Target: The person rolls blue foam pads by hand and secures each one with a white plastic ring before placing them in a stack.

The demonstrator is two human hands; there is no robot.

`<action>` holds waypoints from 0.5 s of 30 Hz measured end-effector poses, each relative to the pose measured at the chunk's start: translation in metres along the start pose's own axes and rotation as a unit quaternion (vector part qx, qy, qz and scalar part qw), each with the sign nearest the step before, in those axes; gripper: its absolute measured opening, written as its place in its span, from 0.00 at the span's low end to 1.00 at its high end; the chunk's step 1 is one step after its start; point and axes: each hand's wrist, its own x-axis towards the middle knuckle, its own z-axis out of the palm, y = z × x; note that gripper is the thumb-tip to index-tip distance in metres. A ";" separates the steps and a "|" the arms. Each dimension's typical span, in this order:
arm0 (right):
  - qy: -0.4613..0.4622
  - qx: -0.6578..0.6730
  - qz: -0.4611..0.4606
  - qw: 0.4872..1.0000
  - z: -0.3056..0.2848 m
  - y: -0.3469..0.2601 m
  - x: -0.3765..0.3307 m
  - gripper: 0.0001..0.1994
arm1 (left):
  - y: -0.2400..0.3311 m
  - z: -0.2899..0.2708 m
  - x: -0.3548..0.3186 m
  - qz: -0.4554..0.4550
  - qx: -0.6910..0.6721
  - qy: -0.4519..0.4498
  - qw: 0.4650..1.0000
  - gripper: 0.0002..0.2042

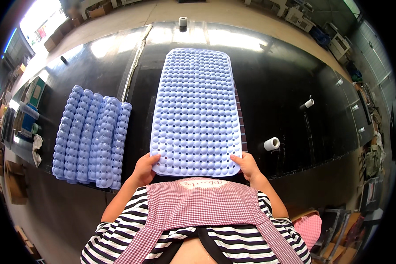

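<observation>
While the black table stretches wide under us, we see the pale blue bath mat spread flat on it, lengthwise away from the near edge. Left of the mat, well apart, lies a stack of rolled blue mats. Our left hand is closed on the mat's near left corner, our right hand on its near right corner. Right of the mat stands a white tape roll.
</observation>
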 end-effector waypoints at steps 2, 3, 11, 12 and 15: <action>0.001 -0.041 0.008 0.999 -0.006 -0.008 -0.002 0.12 | 0.014 0.009 -0.005 -0.053 -0.011 -0.008 0.998 0.13; -0.008 -0.058 -0.015 0.998 -0.009 -0.014 -0.004 0.12 | 0.022 0.010 -0.006 -0.048 -0.011 -0.010 0.999 0.13; -0.046 -0.040 -0.508 0.859 -0.012 -0.134 -0.082 0.13 | 0.151 0.055 -0.079 0.515 0.176 -0.195 0.816 0.11; 0.003 -0.069 -0.568 0.820 -0.018 -0.149 -0.089 0.15 | 0.170 0.067 -0.085 0.561 0.154 -0.185 0.792 0.12; 0.003 -0.016 -0.700 0.714 0.008 -0.218 -0.101 0.20 | 0.231 0.102 -0.094 0.680 0.116 -0.199 0.696 0.14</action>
